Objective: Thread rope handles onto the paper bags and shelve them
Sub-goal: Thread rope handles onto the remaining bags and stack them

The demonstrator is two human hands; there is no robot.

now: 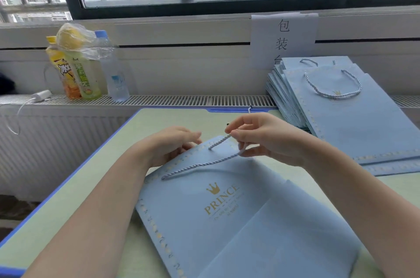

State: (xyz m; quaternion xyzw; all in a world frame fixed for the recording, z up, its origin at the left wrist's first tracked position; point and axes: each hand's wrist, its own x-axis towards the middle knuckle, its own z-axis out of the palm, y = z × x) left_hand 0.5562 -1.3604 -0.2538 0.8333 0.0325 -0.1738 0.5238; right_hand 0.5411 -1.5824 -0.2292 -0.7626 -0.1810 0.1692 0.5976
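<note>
While one flat paper bag (pixel 227 209) lies on the green table (pixel 91 186) at 6 o'clock, its handle is only partly fitted.

Item 1, bag in work: pale blue, crown and "PRINCE" in gold, top edge pointing to 12 o'clock. One end of the rope handle (pixel 200 165) enters the face near the left of that top edge; the cord runs up toward 1 o'clock and a short length stands out of a second hole at the top edge.

Item 2, right hand (pixel 268 139): thumb and forefinger pinching the rope just above that second hole, with the slack looped under the lower fingers.

Item 3, left hand (pixel 172 143): fingers curled over the bag's top edge at 11 o'clock, gripping it steady.

Item 4, finished stack (pixel 341 107): at 2 o'clock, several flat bags, the upper two showing fitted rope loops.

Item 5, bottles (pixel 84 68): three, at 10 o'clock on the radiator ledge.

Status, as judged: a fair number roped; this one midway, its far side hidden; no shelving visible, so that stage appears wholly outstanding.
</note>
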